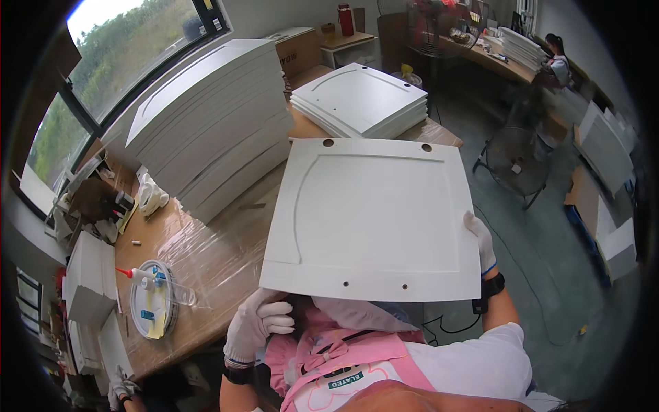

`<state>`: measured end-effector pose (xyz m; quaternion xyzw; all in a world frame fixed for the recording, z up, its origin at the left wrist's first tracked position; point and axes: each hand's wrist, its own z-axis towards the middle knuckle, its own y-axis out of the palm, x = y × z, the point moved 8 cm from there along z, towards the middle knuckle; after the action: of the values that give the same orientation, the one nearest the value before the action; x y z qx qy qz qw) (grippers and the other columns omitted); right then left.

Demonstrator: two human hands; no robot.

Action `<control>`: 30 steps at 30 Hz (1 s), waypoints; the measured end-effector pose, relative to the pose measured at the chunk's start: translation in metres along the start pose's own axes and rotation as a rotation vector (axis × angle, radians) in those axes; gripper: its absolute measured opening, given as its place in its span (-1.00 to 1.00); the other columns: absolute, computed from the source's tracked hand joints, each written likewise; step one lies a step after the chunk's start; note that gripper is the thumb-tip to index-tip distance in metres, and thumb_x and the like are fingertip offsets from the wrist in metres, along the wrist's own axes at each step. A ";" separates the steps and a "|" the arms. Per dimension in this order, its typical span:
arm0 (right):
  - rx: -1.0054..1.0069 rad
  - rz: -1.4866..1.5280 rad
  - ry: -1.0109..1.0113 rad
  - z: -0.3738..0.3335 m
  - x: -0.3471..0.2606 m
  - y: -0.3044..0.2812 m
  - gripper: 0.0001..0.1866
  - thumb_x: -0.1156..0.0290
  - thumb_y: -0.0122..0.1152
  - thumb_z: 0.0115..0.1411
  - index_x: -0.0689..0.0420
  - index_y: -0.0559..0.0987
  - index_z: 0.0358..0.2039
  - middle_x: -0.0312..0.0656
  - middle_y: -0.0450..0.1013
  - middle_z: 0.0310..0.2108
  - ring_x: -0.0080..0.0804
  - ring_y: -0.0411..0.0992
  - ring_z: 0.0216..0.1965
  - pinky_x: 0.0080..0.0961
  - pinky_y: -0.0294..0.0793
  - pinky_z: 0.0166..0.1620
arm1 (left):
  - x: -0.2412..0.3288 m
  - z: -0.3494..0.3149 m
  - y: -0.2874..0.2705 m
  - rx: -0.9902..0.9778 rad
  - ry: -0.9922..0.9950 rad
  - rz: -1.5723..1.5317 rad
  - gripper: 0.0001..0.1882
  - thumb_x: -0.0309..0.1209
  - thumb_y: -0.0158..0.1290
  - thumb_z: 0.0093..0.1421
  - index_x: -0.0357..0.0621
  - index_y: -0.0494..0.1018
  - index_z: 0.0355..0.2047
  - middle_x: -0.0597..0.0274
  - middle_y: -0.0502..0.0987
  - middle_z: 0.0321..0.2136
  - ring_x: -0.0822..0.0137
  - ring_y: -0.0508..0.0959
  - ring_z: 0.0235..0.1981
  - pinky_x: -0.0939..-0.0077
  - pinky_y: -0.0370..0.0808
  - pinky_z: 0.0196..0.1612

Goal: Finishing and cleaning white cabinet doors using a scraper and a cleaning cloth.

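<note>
A white door panel [374, 213], with a shallow grooved border, two round holes at its far edge and two small holes near its near edge, is held up, tilted, in front of my chest. My right hand [479, 240], in a white glove, grips its right edge, fingers partly hidden behind. At the near left corner is my gloved left hand [255, 326], curled closed against the panel; its thumb is hidden beneath the corner. Just beyond the held panel, a short stack of similar panels [360, 99] lies on the table.
A tall stack of panels [213, 123] stands on the film-covered table [226, 237] by the window. A round lid [141, 312] carries a red-tipped glue bottle [137, 275]. Floor fan [516, 154] and leaning boards [604, 151] are at right. A co-worker [559, 62] sits far right; another gloved hand [122, 388] shows lower left.
</note>
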<state>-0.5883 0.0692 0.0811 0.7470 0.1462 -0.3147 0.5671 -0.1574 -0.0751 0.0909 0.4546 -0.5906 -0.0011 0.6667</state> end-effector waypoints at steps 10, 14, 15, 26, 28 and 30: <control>0.170 0.000 -0.545 0.177 -0.085 -0.001 -0.63 0.28 0.11 0.31 0.20 0.40 0.04 -0.16 0.42 -0.06 -0.30 0.42 -0.05 -0.36 0.44 0.06 | -0.002 -0.013 -0.018 0.126 0.064 0.019 -0.34 -0.10 -0.10 0.35 -0.34 0.10 0.28 -0.40 0.43 0.02 -0.16 0.57 -0.06 0.00 0.56 0.00; 0.197 -0.064 -0.593 0.320 -0.100 0.000 -0.55 0.16 0.10 0.32 0.27 0.45 0.05 -0.14 0.46 -0.08 -0.28 0.42 -0.03 -0.36 0.41 0.05 | -0.009 -0.050 -0.051 0.293 0.095 -0.141 -0.43 -0.22 -0.12 0.37 -0.31 0.13 0.26 -0.39 0.44 0.01 -0.18 0.57 -0.07 -0.06 0.56 -0.01; 0.237 -0.339 -0.677 0.346 -0.131 -0.015 -0.48 0.08 0.03 0.33 0.31 0.45 0.06 -0.08 0.47 -0.04 -0.24 0.41 0.00 -0.34 0.40 0.05 | -0.012 -0.048 -0.050 0.266 0.108 -0.151 -0.43 -0.22 -0.12 0.37 -0.31 0.13 0.26 -0.39 0.44 0.01 -0.18 0.57 -0.07 -0.06 0.56 -0.01; 0.746 -1.670 -0.413 0.378 -0.154 0.032 -0.40 -0.05 -0.03 0.26 0.30 0.51 -0.02 0.22 0.48 -0.07 0.14 0.43 0.01 -0.10 0.42 0.04 | 0.004 -0.102 -0.081 0.583 0.201 -0.094 -0.48 -0.22 -0.10 0.36 -0.25 0.19 0.23 -0.32 0.49 -0.04 -0.15 0.58 -0.11 -0.04 0.57 -0.04; 0.787 -1.744 -0.698 0.337 -0.183 0.093 -0.53 0.06 0.06 0.25 0.21 0.54 -0.07 0.13 0.53 -0.13 0.08 0.47 -0.03 -0.10 0.44 0.01 | 0.007 -0.080 -0.083 0.403 0.208 -0.180 -0.46 -0.28 -0.10 0.36 -0.31 0.14 0.25 -0.36 0.44 0.01 -0.15 0.57 -0.06 -0.03 0.55 0.00; 0.611 -1.771 -0.999 0.301 -0.191 0.180 -0.57 0.07 0.05 0.29 0.21 0.55 -0.14 -0.02 0.58 -0.27 -0.09 0.56 -0.24 -0.19 0.51 -0.17 | 0.009 -0.058 -0.090 0.371 0.191 -0.169 -0.46 -0.28 -0.10 0.36 -0.31 0.14 0.25 -0.34 0.45 0.01 -0.13 0.57 -0.06 0.00 0.55 0.01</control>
<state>-0.7216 -0.2436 0.2907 0.2709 0.3034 -0.9100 -0.0805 -0.0607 -0.0974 0.0496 0.6153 -0.4747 0.0945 0.6222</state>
